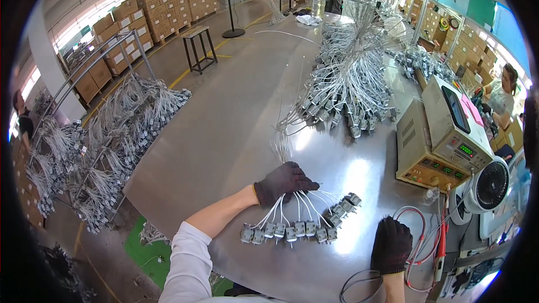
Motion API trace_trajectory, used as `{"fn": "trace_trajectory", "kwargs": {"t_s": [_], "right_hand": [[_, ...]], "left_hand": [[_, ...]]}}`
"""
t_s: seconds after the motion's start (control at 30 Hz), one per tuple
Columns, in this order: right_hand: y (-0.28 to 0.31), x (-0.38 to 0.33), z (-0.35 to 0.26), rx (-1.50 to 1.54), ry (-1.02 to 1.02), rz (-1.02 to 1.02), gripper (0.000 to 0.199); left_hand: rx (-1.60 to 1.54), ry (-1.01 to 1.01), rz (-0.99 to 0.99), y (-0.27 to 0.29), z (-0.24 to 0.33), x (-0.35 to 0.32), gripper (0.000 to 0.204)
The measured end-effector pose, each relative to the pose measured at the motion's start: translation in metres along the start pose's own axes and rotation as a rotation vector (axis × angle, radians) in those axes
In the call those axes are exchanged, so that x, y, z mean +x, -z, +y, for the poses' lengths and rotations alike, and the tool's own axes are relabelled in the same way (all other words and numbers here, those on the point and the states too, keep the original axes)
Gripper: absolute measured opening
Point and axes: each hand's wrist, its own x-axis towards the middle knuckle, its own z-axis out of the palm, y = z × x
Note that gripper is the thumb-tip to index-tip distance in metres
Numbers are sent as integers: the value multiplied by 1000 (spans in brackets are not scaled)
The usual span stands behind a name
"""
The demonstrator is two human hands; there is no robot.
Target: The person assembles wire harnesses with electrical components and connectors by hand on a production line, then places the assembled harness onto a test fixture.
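Clamps white cables [297, 205] in left grip [306, 185], with connectors [299, 228] already fanned on desk [236, 112] and heap [353, 84] beyond seemingly remaining, but cannot tell state of right grip [391, 245].

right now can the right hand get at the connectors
Probably yes: the right hand is a little to the right of the connectors, with only bare tabletop between, and the left hand grips the wires, leaving that side free.

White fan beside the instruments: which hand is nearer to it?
Right. The right hand is left of the white fan, apart from it; the left hand is farther left, gripping white wires.
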Motion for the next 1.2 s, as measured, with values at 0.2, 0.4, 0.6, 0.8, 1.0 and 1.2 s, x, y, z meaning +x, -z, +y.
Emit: {"fn": "trace_trajectory", "kwargs": {"t_s": [0.2,0.4,0.6,0.8,1.0,1.2], "right_hand": [[-2,3,-3,47,54,31,20],[0,-6,-14,244,12,52,33],[-7,17,-3,426,151,66,40],[-5,20,-14,802,-111,-48,27],[-4,22,-22,822,-151,-50,20],[-8,22,-21,848,-134,-84,18]], "left_hand": [[112,41,-109,0,-1,-3,69],[39,-8,-6,0,1,-3,67],[35,7,0,-2,0,-6,68],[61,-46,123,1,5,-1,49],[59,-56,105,-2,0,-5,50],[62,-55,100,0,-1,-7,53]]}}
